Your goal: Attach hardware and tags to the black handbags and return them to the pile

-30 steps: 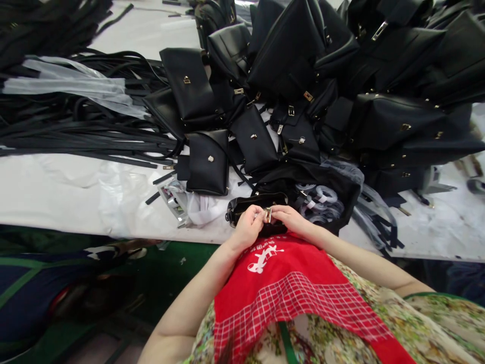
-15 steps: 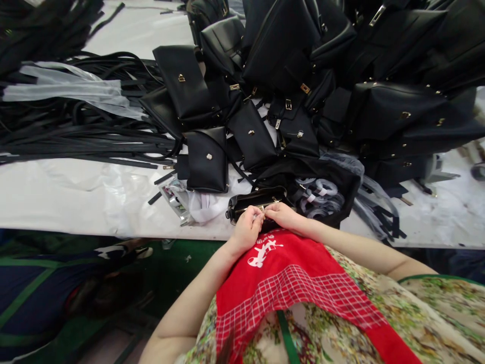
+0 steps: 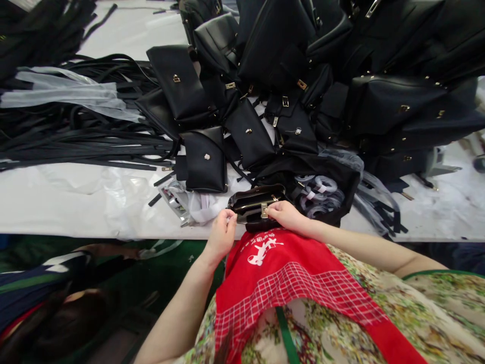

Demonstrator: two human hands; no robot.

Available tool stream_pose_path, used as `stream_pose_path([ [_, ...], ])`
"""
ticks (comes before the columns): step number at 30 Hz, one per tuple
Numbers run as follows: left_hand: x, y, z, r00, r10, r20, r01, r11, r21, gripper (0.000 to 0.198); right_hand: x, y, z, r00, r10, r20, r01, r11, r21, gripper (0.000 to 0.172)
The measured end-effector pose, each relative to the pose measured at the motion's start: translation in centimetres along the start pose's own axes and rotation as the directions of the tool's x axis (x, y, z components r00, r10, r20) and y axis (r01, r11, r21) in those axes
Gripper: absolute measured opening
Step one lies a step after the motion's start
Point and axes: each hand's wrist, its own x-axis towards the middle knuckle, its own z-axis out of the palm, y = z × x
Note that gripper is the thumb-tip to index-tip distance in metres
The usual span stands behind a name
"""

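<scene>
A small black handbag (image 3: pixel 250 196) lies open at the table's front edge, its zipper and dark inside facing up. A gold clasp (image 3: pixel 264 210) stands at the middle of its near side. My right hand (image 3: pixel 288 216) pinches the right side of this clasp between thumb and fingers. At the bag's left front corner, my left hand (image 3: pixel 222 231) is closed in a pinch, with thumb and forefinger together. Whatever sits between those fingertips is too small to make out.
Finished-looking black bags (image 3: pixel 206 162) pile up across the back and right. Black straps (image 3: pixel 83 144) cover the left side. A parts box (image 3: pixel 176 199) and a black sack (image 3: pixel 348 187) with wrapped coils (image 3: pixel 322 194) flank the handbag. Another person (image 3: pixel 45 293) bends low at left.
My left hand has moved left from the clasp to the bag's left corner, uncovering the clasp. My right hand stays at the clasp. The person at lower left has shifted.
</scene>
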Motion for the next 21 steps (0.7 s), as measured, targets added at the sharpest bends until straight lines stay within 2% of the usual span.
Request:
stream_pose_path([
  [3, 0.5, 0.6, -0.4, 0.990, 0.139, 0.030, -0.142, 0.981, 0.129, 0.014, -0.2, -0.4, 0.1, 0.998, -0.050, 0.049, 0.052, 0.998, -0.045, 0.031],
  [6, 1.5, 1.5, 0.6, 0.962, 0.254, 0.099, -0.268, 0.947, 0.177, 0.025, -0.3, -0.8, 0.4, 0.991, -0.111, 0.079, 0.118, 0.988, -0.096, 0.030],
  [10, 3.2, 2.1, 1.7, 0.936, 0.315, 0.157, -0.340, 0.924, 0.173, 0.028, -0.5, -1.0, 0.5, 0.980, -0.168, 0.102, 0.185, 0.966, -0.182, 0.028],
  [14, 4.0, 2.4, 1.9, 0.909, 0.365, 0.200, -0.396, 0.907, 0.143, 0.008, -0.8, -1.3, 0.5, 0.974, -0.193, 0.123, 0.216, 0.951, -0.221, 0.026],
  [16, 4.2, 2.7, 2.1, 0.895, 0.385, 0.227, -0.424, 0.892, 0.159, 0.011, -0.9, -1.4, 0.5, 0.973, -0.193, 0.128, 0.218, 0.947, -0.237, 0.028],
  [18, 4.5, 2.8, 2.3, 0.910, 0.363, 0.201, -0.403, 0.889, 0.218, 0.013, -1.0, -1.5, 0.6, 0.973, -0.193, 0.130, 0.221, 0.942, -0.251, 0.030],
  [21, 5.5, 2.1, 1.8, 0.962, 0.272, 0.006, -0.260, 0.917, 0.303, 0.013, -1.0, -1.8, 0.3, 0.960, -0.246, 0.138, 0.275, 0.924, -0.267, 0.032],
])
